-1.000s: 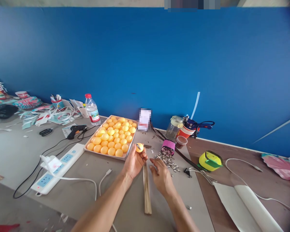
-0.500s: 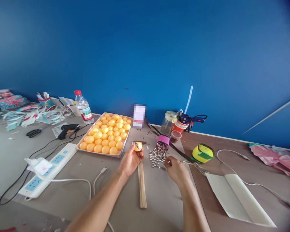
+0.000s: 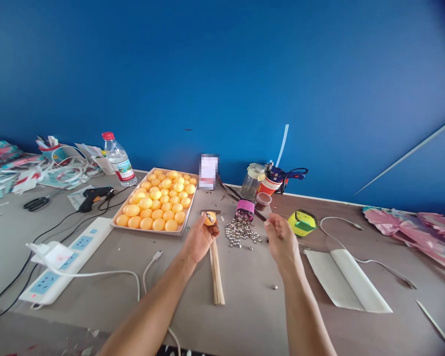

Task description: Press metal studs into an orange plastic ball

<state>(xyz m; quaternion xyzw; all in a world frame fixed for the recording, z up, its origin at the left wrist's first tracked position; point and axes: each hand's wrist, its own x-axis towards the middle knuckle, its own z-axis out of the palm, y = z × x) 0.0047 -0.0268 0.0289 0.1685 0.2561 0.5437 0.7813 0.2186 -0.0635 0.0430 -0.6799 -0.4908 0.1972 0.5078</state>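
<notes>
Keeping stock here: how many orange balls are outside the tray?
1 orange ball, in the left hand; the clutter at far left could hide others.

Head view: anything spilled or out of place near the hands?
Yes: small silvery metal pieces lie loose at the mouth of the purple container, which appears tipped on its side. One stray piece lies well apart, closer to the camera. It looks spilled, though possibly deliberately.

Your left hand (image 3: 200,242) holds 1 orange ball (image 3: 210,218); your right hand (image 3: 282,240) is right of the small metal pieces (image 3: 241,231). A ball-filled tray (image 3: 188,217) lies left.
</notes>
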